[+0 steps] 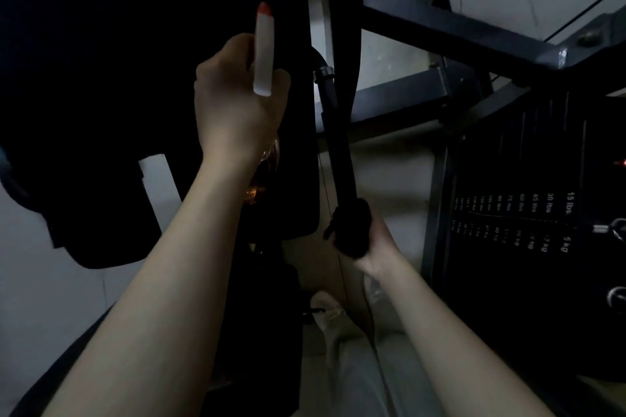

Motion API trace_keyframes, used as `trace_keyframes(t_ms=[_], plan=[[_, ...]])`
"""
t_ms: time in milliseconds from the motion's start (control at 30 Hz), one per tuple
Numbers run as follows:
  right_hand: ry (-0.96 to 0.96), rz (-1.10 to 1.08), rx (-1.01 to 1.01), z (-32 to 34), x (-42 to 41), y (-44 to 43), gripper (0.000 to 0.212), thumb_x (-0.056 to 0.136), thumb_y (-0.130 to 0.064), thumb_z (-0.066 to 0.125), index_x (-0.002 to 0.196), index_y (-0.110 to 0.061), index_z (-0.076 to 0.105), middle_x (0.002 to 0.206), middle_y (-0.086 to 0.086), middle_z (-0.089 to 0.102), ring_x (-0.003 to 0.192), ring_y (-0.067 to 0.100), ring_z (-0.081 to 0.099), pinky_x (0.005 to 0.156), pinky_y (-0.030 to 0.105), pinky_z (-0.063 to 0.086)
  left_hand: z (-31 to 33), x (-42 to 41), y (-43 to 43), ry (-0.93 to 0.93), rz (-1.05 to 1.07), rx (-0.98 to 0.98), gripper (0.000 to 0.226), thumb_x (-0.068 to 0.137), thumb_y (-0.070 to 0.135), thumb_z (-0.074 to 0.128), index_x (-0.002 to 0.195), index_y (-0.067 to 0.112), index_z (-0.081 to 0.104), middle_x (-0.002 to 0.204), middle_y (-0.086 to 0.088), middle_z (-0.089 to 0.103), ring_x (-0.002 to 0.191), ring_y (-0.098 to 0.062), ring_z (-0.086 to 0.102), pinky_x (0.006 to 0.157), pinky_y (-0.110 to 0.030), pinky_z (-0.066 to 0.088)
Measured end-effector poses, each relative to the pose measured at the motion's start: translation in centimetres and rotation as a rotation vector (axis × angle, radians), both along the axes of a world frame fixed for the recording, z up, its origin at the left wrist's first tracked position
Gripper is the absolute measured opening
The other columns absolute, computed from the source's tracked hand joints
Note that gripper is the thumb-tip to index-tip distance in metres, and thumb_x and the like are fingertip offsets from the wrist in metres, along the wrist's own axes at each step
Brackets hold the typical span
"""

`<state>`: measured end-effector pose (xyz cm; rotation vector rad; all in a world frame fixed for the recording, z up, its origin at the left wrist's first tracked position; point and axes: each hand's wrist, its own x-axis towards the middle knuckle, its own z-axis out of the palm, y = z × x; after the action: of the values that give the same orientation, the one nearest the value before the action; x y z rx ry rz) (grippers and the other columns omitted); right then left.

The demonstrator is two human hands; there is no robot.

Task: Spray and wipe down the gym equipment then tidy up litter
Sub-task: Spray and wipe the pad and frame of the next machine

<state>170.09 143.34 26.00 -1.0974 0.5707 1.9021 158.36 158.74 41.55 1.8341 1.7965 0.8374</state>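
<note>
My left hand (237,101) grips a spray bottle; its white head with a red nozzle tip (264,54) points up at the dark padded seat back (135,78) of the gym machine. The bottle's amber body (262,176) shows below my wrist. My right hand (366,240) grips a dark cloth (350,230) wrapped around the lower end of a black bar (338,145) of the machine.
A weight stack (515,220) with white lbs and kg labels stands at the right, inside a dark steel frame (440,30). A selector pin (609,228) sticks out at its right edge. Pale floor and my light trousers (355,366) lie below.
</note>
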Motion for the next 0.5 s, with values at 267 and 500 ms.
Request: trace_keyframes(t_ms=[267, 500], plan=[[-0.138, 0.008, -0.17, 0.6, -0.7, 0.4, 0.037, 0.099, -0.036, 0.035, 0.069, -0.014, 0.041, 0.042, -0.003, 0.035, 0.025, 0.007, 0.024, 0.03, 0.011, 0.018, 0.3, 0.1, -0.2, 0.006, 0.005, 0.011, 0.007, 0.077, 0.017, 0.054, 0.081, 0.017, 0.059, 0.059, 0.015, 0.049, 0.053, 0.005, 0.051, 0.05, -0.012, 0.037], [-1.236, 0.617, 0.104, 5.7, 1.5, -0.4, 0.036, 0.098, -0.036, 0.044, 0.13, -0.022, 0.049, 0.104, 0.003, 0.061, 0.092, 0.023, 0.061, 0.077, 0.038, 0.054, 0.1, -0.2, -0.4, 0.055, -0.008, 0.029, 0.014, 0.08, 0.018, 0.054, 0.087, 0.008, 0.062, 0.064, 0.012, 0.049, 0.054, -0.001, 0.049, 0.048, -0.008, 0.034]])
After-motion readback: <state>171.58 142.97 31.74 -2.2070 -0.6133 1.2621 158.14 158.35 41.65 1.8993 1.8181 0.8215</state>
